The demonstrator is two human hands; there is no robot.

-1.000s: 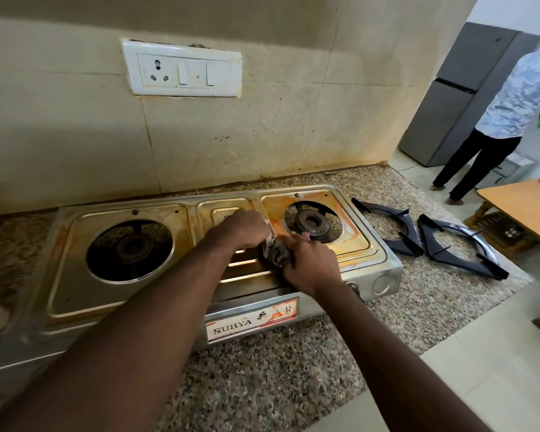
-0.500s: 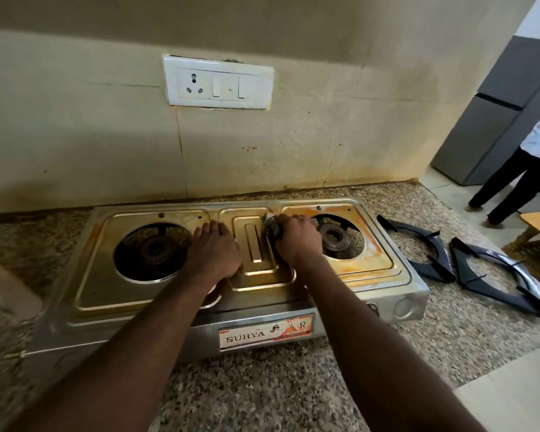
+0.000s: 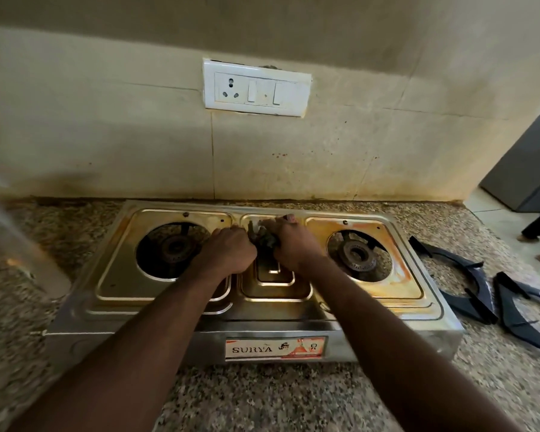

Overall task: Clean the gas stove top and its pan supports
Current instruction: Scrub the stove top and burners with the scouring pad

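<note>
Gripping a dark scrub pad [image 3: 264, 240] in right hand [image 3: 293, 247], fingers curled round it, pad pressed onto the centre panel of the gas stove top [image 3: 418, 310]. Just beside at 9 o'clock, left hand [image 3: 231, 252], knuckles up, fingers tucked under; cannot tell whether holding anything. Flanked by 2 bare burners [image 3: 357, 255] at 9 and 3 o'clock. Further out at 4 o'clock, 2 dark pan supports [image 3: 474, 307] lying on the granite counter [image 3: 262, 397]. Blurred spray bottle [image 3: 16, 241] far out at 9 o'clock.

Gas stove [image 3: 418, 319], front panel — sticker label [image 3: 275, 347] printed "SURYA" in dark capitals on white, with small emblems and an orange-red graphic beside the word — these too small to read.
</note>
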